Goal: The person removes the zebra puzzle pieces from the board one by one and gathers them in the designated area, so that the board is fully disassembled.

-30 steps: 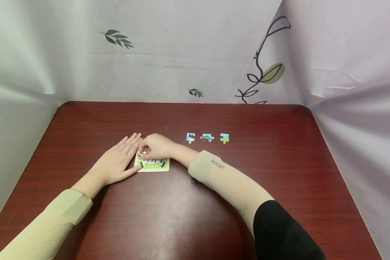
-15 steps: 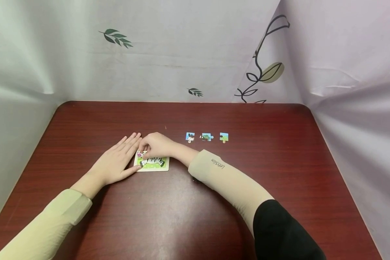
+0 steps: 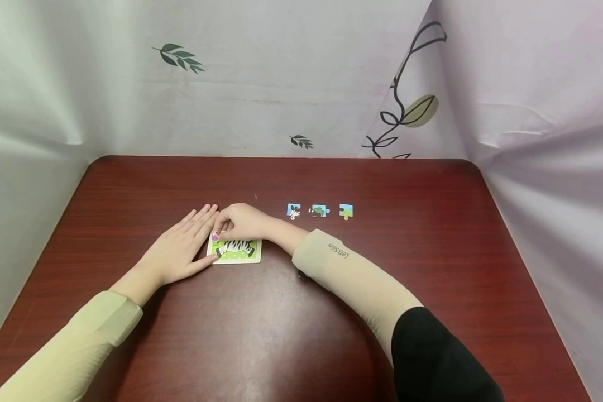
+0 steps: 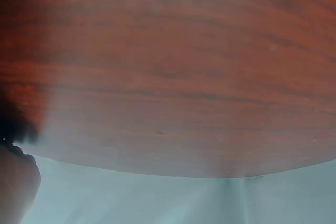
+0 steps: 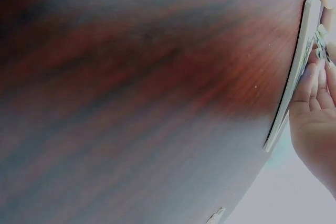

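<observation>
**Narrow pinch at the square, white-bordered puzzle board with a green zebra picture!**

And what a grip: my right hand had a small, pale, dark-striped puzzle piece pinched between the fingertips, over the board's far left part; whether the piece touched the board, I couldn't tell. My left hand lay flat along the board's left side, fingers straight, thumb tip at its near left corner. Over to the board's right, slightly farther from me, sat three spaced jigsaw pieces: a blue, black-and-white piece nearest the board, a blue-and-green piece next, a blue, yellow-green piece farthest. Beneath the board spread a glossy red-brown wood-grain table; well beyond it hung a pale leaf-printed curtain.
</observation>
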`<state>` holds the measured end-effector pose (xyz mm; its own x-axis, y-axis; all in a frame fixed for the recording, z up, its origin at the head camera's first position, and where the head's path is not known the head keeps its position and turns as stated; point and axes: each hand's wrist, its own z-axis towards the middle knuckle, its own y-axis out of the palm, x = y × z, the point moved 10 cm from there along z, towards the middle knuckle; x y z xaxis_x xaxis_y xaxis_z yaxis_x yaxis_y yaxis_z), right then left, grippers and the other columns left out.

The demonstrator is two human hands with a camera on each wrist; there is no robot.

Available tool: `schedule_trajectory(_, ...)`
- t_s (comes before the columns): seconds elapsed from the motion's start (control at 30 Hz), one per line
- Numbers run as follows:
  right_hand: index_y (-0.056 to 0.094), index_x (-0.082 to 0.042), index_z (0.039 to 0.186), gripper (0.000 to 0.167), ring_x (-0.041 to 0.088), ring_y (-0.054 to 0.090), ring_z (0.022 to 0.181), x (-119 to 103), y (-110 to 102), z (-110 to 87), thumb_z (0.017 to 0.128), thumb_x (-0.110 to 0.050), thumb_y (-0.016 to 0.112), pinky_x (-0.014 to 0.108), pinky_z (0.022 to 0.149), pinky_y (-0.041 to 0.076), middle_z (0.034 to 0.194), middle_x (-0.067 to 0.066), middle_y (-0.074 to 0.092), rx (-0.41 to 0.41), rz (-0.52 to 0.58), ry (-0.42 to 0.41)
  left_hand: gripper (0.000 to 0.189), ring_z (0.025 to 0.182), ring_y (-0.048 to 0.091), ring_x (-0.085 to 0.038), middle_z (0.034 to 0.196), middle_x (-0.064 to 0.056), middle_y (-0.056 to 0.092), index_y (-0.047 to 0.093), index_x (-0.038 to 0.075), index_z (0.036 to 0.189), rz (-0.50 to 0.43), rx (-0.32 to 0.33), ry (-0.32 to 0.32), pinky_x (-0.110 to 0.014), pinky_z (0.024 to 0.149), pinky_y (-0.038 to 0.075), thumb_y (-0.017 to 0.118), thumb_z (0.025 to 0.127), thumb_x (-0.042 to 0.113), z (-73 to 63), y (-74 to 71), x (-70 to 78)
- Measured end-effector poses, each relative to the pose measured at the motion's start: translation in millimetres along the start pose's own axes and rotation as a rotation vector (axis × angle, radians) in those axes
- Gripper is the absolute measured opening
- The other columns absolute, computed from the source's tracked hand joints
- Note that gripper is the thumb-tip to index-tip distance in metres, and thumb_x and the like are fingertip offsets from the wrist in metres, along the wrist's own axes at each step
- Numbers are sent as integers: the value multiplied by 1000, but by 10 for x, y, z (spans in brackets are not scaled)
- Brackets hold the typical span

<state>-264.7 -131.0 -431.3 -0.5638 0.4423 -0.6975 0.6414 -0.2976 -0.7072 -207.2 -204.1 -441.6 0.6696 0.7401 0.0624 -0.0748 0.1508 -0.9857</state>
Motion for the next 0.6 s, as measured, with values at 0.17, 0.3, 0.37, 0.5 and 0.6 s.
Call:
schedule_trajectory(0.17,80,-5,110,15,12,70,94,13,-69,-19,99,-12,73,7,81,49,106,9,80,23,18,14,90,161,31,-39,171,-25,34,33,-7,162,15,-4,-1,-39,139,11,56,102,56,-4,-3,-1)
schedule_trajectory(0.3,80,-6,109,14,9,69,92,50,-154,-66,99,-14,74,8,80,50,104,8,79,40,30,33,90,161,32,-38,171,-25,34,34,-6,162,17,-2,2,-38,139,10,56,102,56,0,-2,-1)
schedule_trajectory(0.37,80,-6,109,14,9,69,91,73,-203,-104,98,-13,75,8,80,51,103,7,79,47,45,37,90,160,33,-39,170,-25,34,34,-6,162,17,-2,1,-38,139,11,58,101,55,2,0,-5)
schedule_trajectory(0.5,81,-6,106,13,8,69,86,147,-313,-208,96,-15,78,10,77,53,98,7,80,70,78,49,90,160,33,-40,171,-25,34,33,-7,162,15,-9,-9,-37,139,9,60,100,54,3,16,-22)
schedule_trajectory(0.6,82,-7,103,12,6,70,82,231,-397,-311,94,-15,80,11,75,54,94,6,80,89,109,69,92,160,32,-40,171,-25,33,32,-7,163,17,-17,-17,-35,139,6,62,99,53,4,33,-33)
